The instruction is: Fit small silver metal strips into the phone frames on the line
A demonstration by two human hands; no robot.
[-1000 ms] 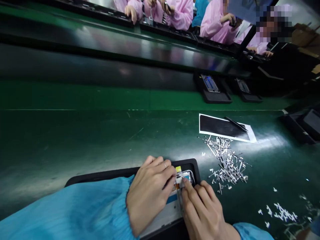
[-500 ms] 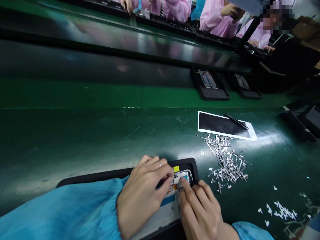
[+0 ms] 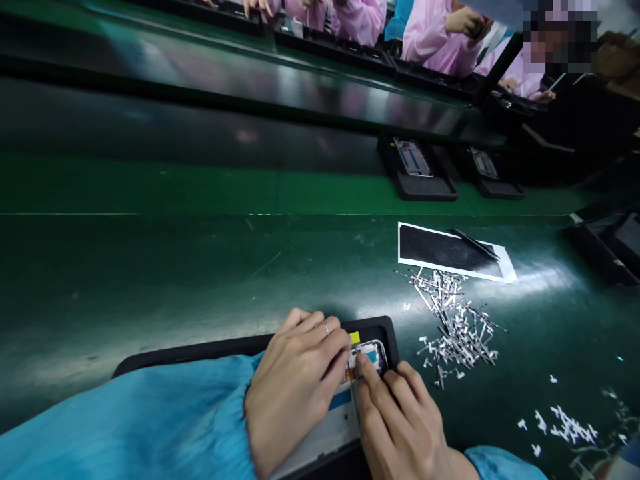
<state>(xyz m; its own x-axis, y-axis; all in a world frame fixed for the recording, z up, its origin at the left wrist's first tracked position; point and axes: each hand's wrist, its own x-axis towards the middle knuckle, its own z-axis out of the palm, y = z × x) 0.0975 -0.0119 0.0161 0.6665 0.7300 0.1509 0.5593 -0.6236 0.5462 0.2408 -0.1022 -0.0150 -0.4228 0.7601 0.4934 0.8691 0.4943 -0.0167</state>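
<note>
A phone frame [image 3: 345,407] lies in a black tray [image 3: 385,330] at the near edge of the green bench. My left hand [image 3: 293,390], in a blue sleeve and with a ring on one finger, rests on the frame with its fingers curled and fingertips pressed near the top end. My right hand [image 3: 400,420] has its fingers bunched, the tips pressing a small part at the frame's top, beside an orange flex and a yellow tab [image 3: 355,337]. What the fingertips pinch is too small to name.
A heap of small silver metal parts [image 3: 453,323] lies right of the tray; more scraps [image 3: 565,423] lie further right. Behind them is a black sheet on white paper [image 3: 450,250] with tweezers [image 3: 475,243]. Two trays with phones [image 3: 417,167] sit on the belt. People in pink coats [image 3: 435,33] work opposite.
Both hands stay on the top end of the phone frame, with only small finger shifts. The view has moved slightly.
</note>
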